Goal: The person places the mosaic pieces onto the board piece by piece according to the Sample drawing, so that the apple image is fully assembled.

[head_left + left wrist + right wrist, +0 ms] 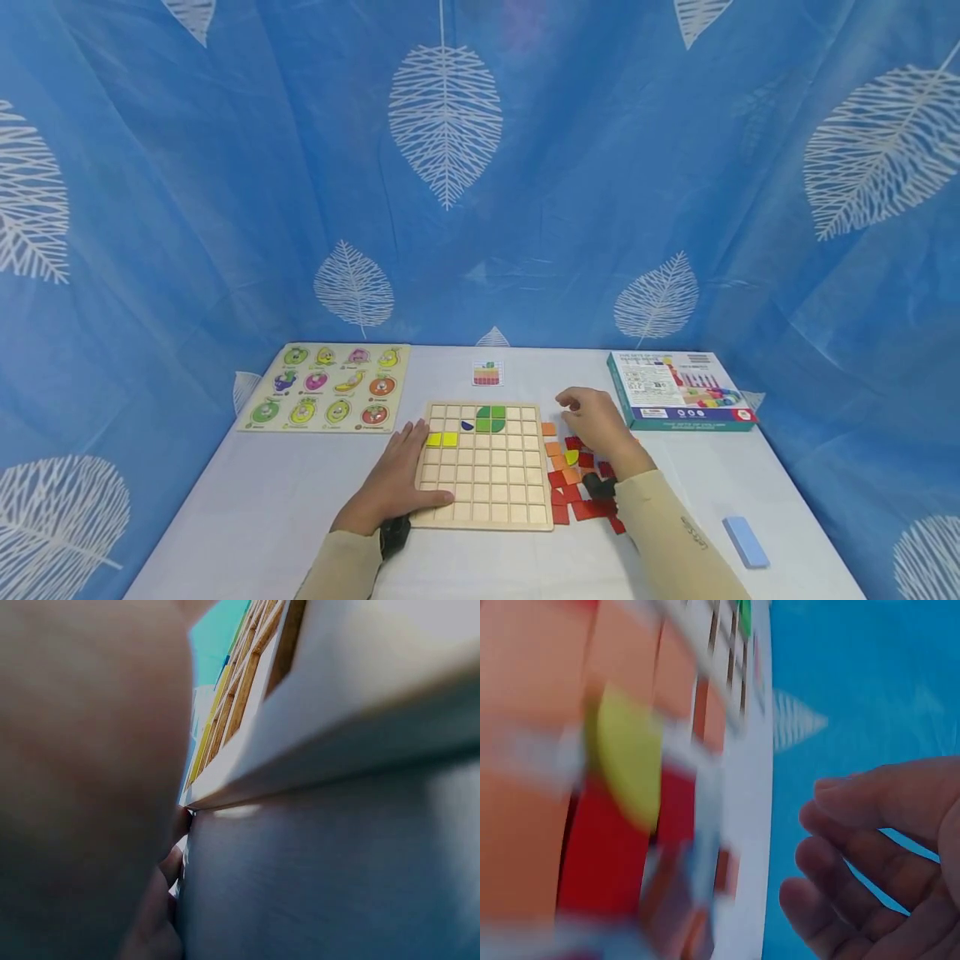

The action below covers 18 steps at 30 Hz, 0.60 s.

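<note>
A wooden grid board (498, 490) lies on the table before me. My left hand (393, 477) rests along its left edge, the thumb over the lower left corner. Two yellow square tiles (450, 439), a small blue piece (467, 426) and several green pieces (483, 425) sit in the grid. My right hand (596, 422) hovers right of the board, fingers loosely bent and holding nothing in the right wrist view. Beneath and beside it spread red tiles (572, 493), orange tiles (553, 449) and a yellow rounded piece (634, 754). The palm blocks much of the left wrist view.
A small pattern card (487, 373) lies behind the board. At the back left is a fruit picture board (330, 417); a boxed game (682, 392) lies at the back right. The blue block (746, 542) is near the right front. Blue curtains surround the table.
</note>
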{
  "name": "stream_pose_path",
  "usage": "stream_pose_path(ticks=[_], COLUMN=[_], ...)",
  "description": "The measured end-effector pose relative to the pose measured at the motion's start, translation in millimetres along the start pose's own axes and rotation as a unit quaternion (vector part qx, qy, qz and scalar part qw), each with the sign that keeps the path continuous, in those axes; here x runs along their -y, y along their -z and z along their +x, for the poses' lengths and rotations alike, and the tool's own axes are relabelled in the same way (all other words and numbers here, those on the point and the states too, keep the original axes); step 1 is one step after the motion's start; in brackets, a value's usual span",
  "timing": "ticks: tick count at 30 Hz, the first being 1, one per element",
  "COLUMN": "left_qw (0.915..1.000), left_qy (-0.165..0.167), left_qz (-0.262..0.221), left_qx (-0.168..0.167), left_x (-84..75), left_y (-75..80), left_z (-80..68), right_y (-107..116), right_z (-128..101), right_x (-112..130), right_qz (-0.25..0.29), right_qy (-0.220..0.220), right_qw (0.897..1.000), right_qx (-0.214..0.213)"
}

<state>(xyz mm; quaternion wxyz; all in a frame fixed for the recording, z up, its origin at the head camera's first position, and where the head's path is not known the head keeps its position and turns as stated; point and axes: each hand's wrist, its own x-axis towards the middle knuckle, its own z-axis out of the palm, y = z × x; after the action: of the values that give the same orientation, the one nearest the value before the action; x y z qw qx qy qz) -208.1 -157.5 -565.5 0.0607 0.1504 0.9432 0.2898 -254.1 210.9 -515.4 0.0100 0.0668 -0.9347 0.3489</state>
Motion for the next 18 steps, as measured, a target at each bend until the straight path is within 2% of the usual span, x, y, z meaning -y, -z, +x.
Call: stream_pose_path(ticks=[4, 6, 9, 14, 18], left_qw=[1.0, 1.0, 1.0, 1.0, 1.0], left_qy=[-0.001, -0.001, 0.0, 0.001, 0.0], left_qz=[-0.002, -0.003, -0.003, -0.002, 0.001], left_qx=[0.0, 0.003, 0.003, 0.006, 0.008], left_x=[-0.7, -0.9, -1.2, -1.6, 0.7], left_y=[0.7, 1.4, 2.6, 3.4, 0.2], left_z=[-0.3, -0.6, -0.8, -0.2, 0.4], right_y=[13.6, 17.5, 19.2, 14.4, 8.3], right_z=[-7.3, -12.7, -21.4, -33.0, -38.6], right_x=[-15.7, -20.3, -24.3, -26.9, -24.6], right_qz=[0.011, 0.017, 0.02, 0.011, 0.006], right_qy=[-0.064, -0.078, -0.077, -0.042, -0.041], right_qw=[0.998, 0.996, 0.995, 0.997, 0.996], right_qx=[0.024, 0.039, 0.056, 0.07, 0.08])
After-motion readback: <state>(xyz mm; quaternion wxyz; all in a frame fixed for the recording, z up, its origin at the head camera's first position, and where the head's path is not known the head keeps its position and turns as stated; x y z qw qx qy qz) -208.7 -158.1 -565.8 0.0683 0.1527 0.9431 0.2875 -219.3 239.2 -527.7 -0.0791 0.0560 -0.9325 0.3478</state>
